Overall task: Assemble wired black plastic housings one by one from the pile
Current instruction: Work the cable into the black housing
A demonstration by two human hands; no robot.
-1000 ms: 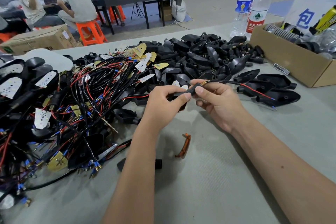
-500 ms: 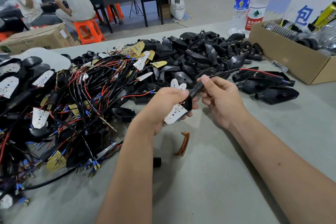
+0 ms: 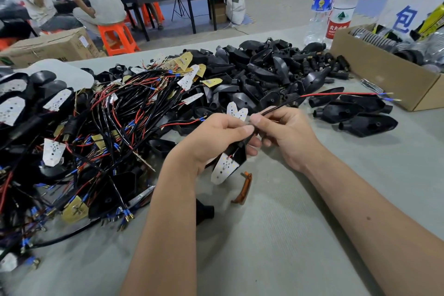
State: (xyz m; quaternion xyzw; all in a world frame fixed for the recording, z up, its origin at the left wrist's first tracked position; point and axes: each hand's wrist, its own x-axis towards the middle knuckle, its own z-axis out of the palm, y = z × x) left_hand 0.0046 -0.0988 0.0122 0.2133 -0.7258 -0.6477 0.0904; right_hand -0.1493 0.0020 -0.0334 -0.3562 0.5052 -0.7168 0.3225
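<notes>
My left hand (image 3: pixel 213 137) grips a black plastic housing (image 3: pixel 237 155) with a white LED board (image 3: pixel 223 168) hanging out of its lower end. My right hand (image 3: pixel 286 132) pinches the black wire (image 3: pixel 276 108) that leaves the housing's top. That wire stretches right and turns into a red lead (image 3: pixel 336 94) with blue-sleeved terminals near the box. A heap of bare black housings (image 3: pixel 264 72) lies behind my hands. A tangle of wired boards (image 3: pixel 108 122) fills the left of the table.
A cardboard box (image 3: pixel 384 74) of parts stands at the right, two water bottles (image 3: pixel 336 5) behind it. Three finished housings (image 3: pixel 355 113) lie right of my hands. An orange lens strip (image 3: pixel 243 188) and a black sleeve (image 3: pixel 204 211) lie near my wrists. People sit at tables beyond.
The housing has turned upright in my left hand, with the white board now showing below. My right hand has drawn the wire out through the top, pulling the red lead straight to the right.
</notes>
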